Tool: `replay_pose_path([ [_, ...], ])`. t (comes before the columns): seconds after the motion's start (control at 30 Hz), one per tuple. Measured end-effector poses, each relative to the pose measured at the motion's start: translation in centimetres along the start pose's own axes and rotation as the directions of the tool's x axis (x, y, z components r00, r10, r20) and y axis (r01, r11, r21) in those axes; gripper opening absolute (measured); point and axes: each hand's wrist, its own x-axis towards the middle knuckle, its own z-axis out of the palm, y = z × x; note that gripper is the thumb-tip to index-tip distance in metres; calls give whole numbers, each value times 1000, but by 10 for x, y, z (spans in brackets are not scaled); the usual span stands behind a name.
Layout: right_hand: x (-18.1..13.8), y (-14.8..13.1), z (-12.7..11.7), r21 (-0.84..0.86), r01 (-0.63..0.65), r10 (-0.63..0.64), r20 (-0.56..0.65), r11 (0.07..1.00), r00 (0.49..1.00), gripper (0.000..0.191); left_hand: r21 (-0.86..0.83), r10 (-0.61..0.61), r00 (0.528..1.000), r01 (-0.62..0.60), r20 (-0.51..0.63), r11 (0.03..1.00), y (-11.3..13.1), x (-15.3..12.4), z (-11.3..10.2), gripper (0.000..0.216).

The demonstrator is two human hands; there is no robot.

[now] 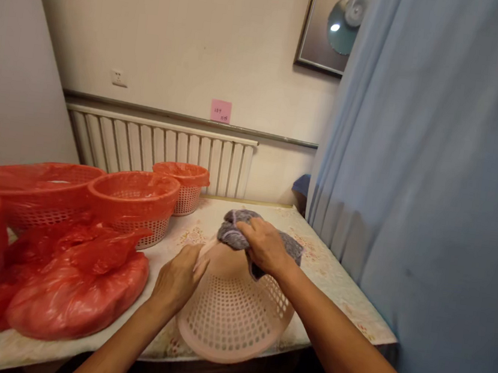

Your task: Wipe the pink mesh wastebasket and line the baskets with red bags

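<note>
At the near edge of the surface point(337, 282) lies an overturned basket point(233, 312) — left hand point(178, 281) grips its side, right hand point(264, 246) presses a grey cloth point(236, 233) on its base, fingers closed round it.

This looked like a room in a home rather than a workplace. A white ribbed radiator point(162, 150) ran under a wall rail, with a wall socket point(119, 78) and a pink paper note point(221, 111) above it. A framed picture point(326, 38) hung higher up, and a pale blue curtain point(436, 173) filled the right side. The worktop point(345, 289) wore a flower-patterned covering. It carried household ware: baskets lined with red plastic bags point(136, 197), and an upturned pink basket point(233, 317) with a grey cloth point(232, 233).
</note>
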Motion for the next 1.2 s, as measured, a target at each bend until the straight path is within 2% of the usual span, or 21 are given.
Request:
replay_pose_path([
  [0.1, 17, -17, -2, -34, 130, -129, 45, 991, 991, 33, -69, 37, 999, -38, -28, 997, 5, 14, -2, 23],
  [0.17, 21, -18, -1, -17, 128, -127, 54, 992, 990, 33, -167, 56, 998, -59, -23, 984, 1, 19, -1, 24],
  [0.3, 9, 9, 7, 126, -39, 33, 48, 991, 998, 41, -293, 18, 998, -37, -68, 956, -19, 18, 8, 27],
  [0.4, -17, 34, 27, 309, -229, 251, -33, 923, 968, 46, -310, -125, 985, 82, -120, 947, -32, 13, 11, 28],
  [0.47, -40, 42, 47, 406, -401, 461, -59, 821, 885, 42, -302, -241, 960, 189, -146, 934, -33, 9, 12, 27],
  [0.53, -65, 38, 67, 456, -578, 680, -87, 677, 728, 37, -313, -302, 940, 242, -158, 918, -30, 4, 12, 24],
  [0.6, -89, 26, 82, 469, -676, 804, -143, 568, 577, 39, -355, -287, 943, 213, -168, 910, -24, -3, 13, 24],
  [0.63, -99, 19, 87, 474, -698, 832, -163, 537, 530, 40, -375, -264, 949, 184, -172, 908, -21, -7, 14, 24],
  [0.67, -107, 14, 89, 479, -706, 845, -175, 521, 505, 39, -385, -244, 954, 162, -174, 909, -20, -11, 16, 23],
  [0.7, -113, 10, 89, 483, -705, 847, -177, 518, 501, 38, -381, -230, 958, 150, -172, 912, -19, -15, 17, 24],
  [0.77, -115, 10, 83, 484, -686, 828, -171, 543, 534, 34, -331, -216, 964, 155, -156, 931, -21, -21, 18, 24],
  [0.83, -105, 17, 67, 462, -632, 765, -188, 622, 616, 33, -237, -185, 974, 150, -134, 960, -24, -22, 17, 25],
  [0.87, -96, 21, 57, 438, -587, 711, -202, 681, 674, 33, -187, -159, 979, 134, -128, 973, -25, -20, 15, 26],
  [0.93, -72, 25, 35, 364, -434, 525, -205, 824, 826, 38, -115, -75, 991, 62, -108, 991, -25, -12, 9, 27],
  [1.0, -46, 20, 14, 281, -265, 310, -131, 922, 942, 45, -90, 18, 997, -25, -72, 996, -20, -2, 1, 26],
  [1.03, -33, 14, 4, 230, -188, 213, -88, 955, 973, 46, -92, 56, 997, -61, -49, 994, -16, 3, -3, 25],
  [1.1, -12, -1, -9, 146, -61, 62, -4, 987, 998, 43, -124, 118, 993, -117, 5, 985, -8, 12, -9, 23],
  [1.2, 7, -16, -16, 83, 29, -35, 74, 996, 997, 38, -238, 160, 985, -143, 56, 961, -2, 21, -13, 22],
])
